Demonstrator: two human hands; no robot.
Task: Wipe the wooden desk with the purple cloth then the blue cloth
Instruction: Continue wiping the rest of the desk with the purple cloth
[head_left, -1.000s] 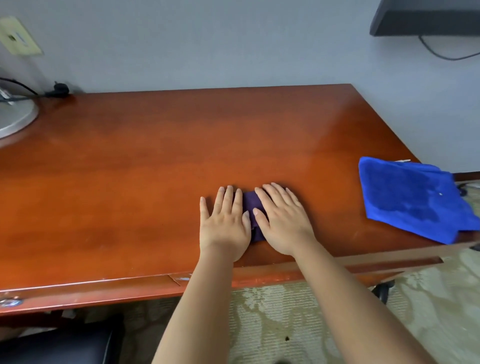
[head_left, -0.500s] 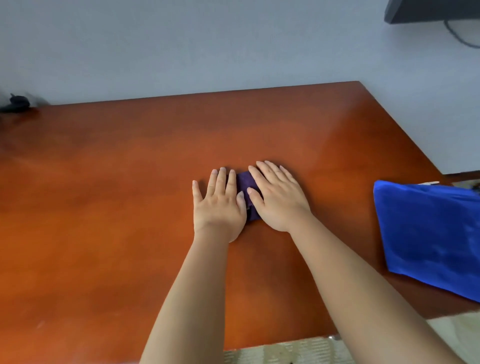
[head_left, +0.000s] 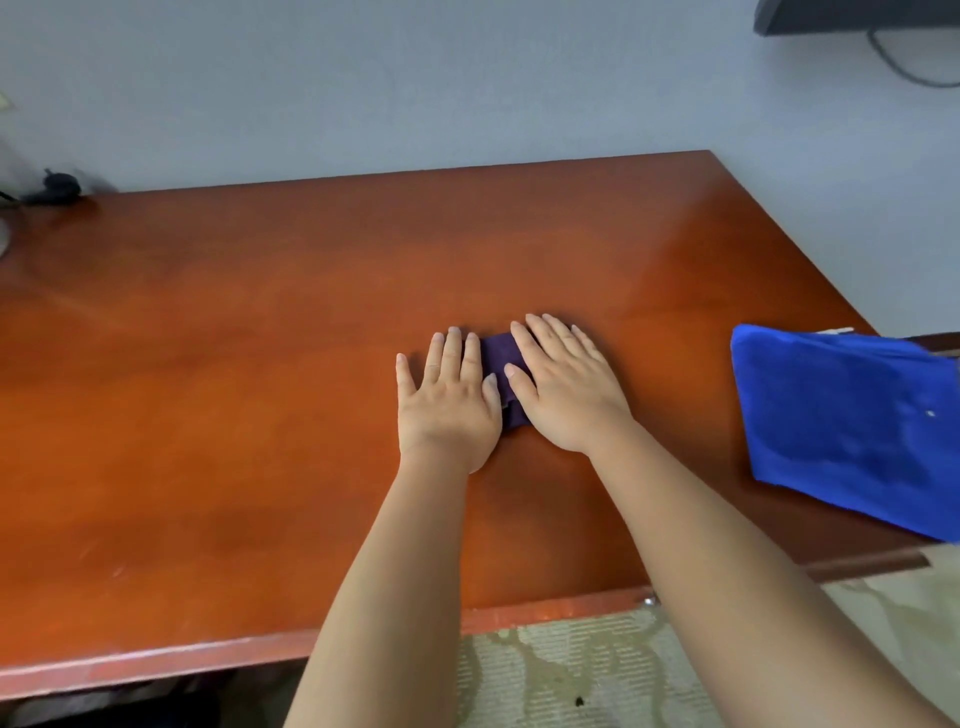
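Nearest, at the bottom of the frame: patterned carpet (head_left: 582, 670), then the front edge of the wooden desk (head_left: 208, 415), with both forearms crossing it.

Just right of centre: left hand (head_left: 449, 397) and right hand (head_left: 563, 384) laid flat side by side, fingers straight and close together, palms pressing down. Nothing pinched or curled around. Between and beneath them: the purple cloth (head_left: 500, 354), folded small, only a dark strip showing in the gap.

Step in hand, by the look of it: wiping with the purple cloth, first of the two.

To do it well:
- Keep both palms on the cloth, not on bare wood, with even downward weight so it slides rather than bunches.
- Sweep in long overlapping passes, front edge toward the wall.
- Unfold the cloth for wider cover; so small a pad leaves streaks and gaps.
- Reach the left half, far from the hands.

At the right edge of the frame: the blue cloth (head_left: 841, 415), flat on the desk's corner, well apart from the hands, part overhanging the edge. Best left there until the purple pass ends; a sideways sweep might knock it off.

Farthest, upper left: a black plug (head_left: 57, 184) at the desk's back edge by the wall. Worth wiping around.
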